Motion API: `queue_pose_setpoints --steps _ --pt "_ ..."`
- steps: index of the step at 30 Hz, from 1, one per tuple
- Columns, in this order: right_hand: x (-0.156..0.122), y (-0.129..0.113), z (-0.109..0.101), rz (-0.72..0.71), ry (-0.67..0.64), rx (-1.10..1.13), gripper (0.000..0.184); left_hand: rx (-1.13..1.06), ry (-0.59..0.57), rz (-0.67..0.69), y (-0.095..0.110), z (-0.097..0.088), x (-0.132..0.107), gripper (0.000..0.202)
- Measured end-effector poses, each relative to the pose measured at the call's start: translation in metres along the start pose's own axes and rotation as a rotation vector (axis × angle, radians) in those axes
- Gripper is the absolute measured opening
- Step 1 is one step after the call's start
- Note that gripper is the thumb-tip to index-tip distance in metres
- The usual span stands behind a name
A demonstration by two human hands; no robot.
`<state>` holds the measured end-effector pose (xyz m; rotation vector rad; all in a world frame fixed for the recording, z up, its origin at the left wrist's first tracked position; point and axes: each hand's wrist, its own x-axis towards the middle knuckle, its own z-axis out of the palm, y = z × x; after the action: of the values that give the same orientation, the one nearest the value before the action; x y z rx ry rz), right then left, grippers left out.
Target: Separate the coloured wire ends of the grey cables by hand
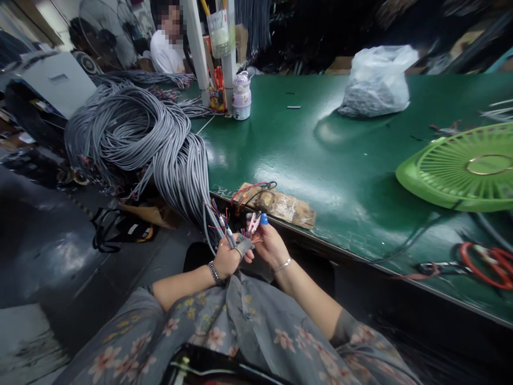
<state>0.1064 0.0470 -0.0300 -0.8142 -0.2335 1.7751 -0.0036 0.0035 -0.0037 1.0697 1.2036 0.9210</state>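
cable ends (228, 233), already opened into coloured wires (226, 215), sit just before the table (280, 144), gripped by my left fingers (243, 246); my right fingers (269, 233) pinch a pink clip (253, 222); what's left, i can't tell.

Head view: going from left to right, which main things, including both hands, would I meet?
Coiled grey cables, left hand, right hand, translucent plastic bag, green fan.
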Motion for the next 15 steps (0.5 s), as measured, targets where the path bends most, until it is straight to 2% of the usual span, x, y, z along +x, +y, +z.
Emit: queue_pose_setpoints --steps 3,9,15 --pt "-0.003 0.0 0.0 0.017 -0.01 0.014 0.042 0.006 -0.008 -0.003 0.001 -0.001 -0.001 0.048" --pt "-0.011 0.001 -0.016 0.083 -0.156 0.001 0.049 -0.018 -0.027 -0.016 -0.002 -0.007 -0.005 0.048" --pt "-0.017 0.004 -0.022 0.158 -0.014 -0.066 0.045 -0.027 -0.032 -0.02 -0.013 -0.023 -0.008 0.046"
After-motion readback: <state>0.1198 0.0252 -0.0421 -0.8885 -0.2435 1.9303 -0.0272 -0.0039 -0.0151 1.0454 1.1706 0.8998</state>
